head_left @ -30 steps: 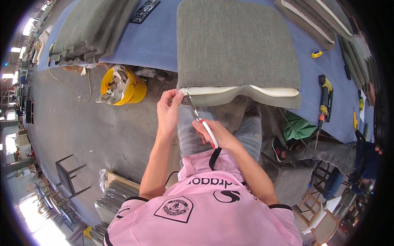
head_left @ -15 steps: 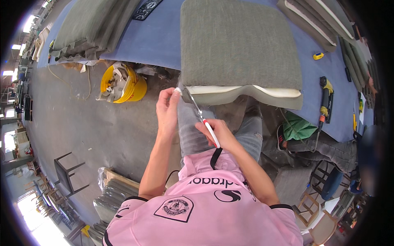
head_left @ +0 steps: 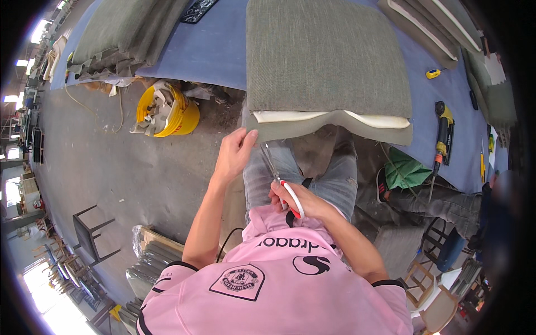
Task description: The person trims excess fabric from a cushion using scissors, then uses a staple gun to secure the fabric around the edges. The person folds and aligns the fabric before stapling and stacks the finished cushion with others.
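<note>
A grey-green fabric-covered cushion [head_left: 329, 61] lies on the blue table, its near edge hanging over my knees. White padding [head_left: 285, 116] shows along that edge, above a loose fabric flap [head_left: 304, 128]. My left hand [head_left: 233, 155] is closed, thumb and fingers pinching the flap's left corner. In my right hand [head_left: 304, 202] are scissors [head_left: 272, 164] with red and white handles. Their blades point up toward the flap, a little below its edge and apart from it.
Cushion stacks lie on the blue table [head_left: 206, 53] at far left and far right. A yellow-black power tool [head_left: 443, 134] and a yellow-handled tool [head_left: 432, 73] lie at the right. A yellow bucket [head_left: 181, 120] of scraps stands on the floor. Another person's leg [head_left: 441, 204] shows at right.
The scissors have drawn back from the cushion's left corner toward my body. My left hand has shifted slightly right and down, and the small white bit at its fingertips no longer shows.
</note>
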`<act>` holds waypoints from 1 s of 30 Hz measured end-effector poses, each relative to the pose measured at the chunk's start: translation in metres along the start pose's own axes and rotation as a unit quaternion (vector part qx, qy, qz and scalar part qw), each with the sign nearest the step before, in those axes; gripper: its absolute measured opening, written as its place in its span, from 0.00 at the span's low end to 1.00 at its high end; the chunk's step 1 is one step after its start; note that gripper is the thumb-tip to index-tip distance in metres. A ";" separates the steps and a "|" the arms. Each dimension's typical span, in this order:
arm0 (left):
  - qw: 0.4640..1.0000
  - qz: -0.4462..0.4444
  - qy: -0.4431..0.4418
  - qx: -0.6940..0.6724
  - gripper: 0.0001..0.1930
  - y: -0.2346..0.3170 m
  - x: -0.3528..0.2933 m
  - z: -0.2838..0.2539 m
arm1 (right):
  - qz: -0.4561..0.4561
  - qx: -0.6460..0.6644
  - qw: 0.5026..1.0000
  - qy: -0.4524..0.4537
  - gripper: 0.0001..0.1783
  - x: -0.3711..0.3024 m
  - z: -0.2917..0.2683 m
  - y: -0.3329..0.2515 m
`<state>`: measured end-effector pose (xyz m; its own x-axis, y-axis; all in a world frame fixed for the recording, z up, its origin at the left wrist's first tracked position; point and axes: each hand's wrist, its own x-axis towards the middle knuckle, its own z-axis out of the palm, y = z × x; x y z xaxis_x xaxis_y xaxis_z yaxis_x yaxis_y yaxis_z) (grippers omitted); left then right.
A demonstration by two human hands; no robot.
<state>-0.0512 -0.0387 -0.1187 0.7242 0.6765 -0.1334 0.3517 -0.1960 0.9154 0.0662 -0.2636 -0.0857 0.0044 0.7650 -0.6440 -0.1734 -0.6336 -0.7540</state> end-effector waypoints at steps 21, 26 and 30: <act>0.989 0.066 0.087 0.101 0.20 0.050 -0.025 -0.001 | -0.146 0.169 0.975 0.006 0.40 0.054 0.027 -0.029; 0.994 -0.009 0.106 0.041 0.13 0.052 -0.025 -0.004 | -0.186 0.113 0.975 -0.038 0.40 0.050 0.024 -0.017; 0.979 -0.045 0.149 -0.134 0.16 0.042 -0.003 -0.010 | -0.152 0.214 0.964 -0.054 0.35 0.051 0.024 -0.002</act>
<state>-0.0449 -0.0419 -0.0755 0.4780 0.8675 -0.1375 0.2087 0.0399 0.9772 0.0435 -0.2200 -0.1138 0.0209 0.9299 -0.3672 -0.5697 -0.2907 -0.7687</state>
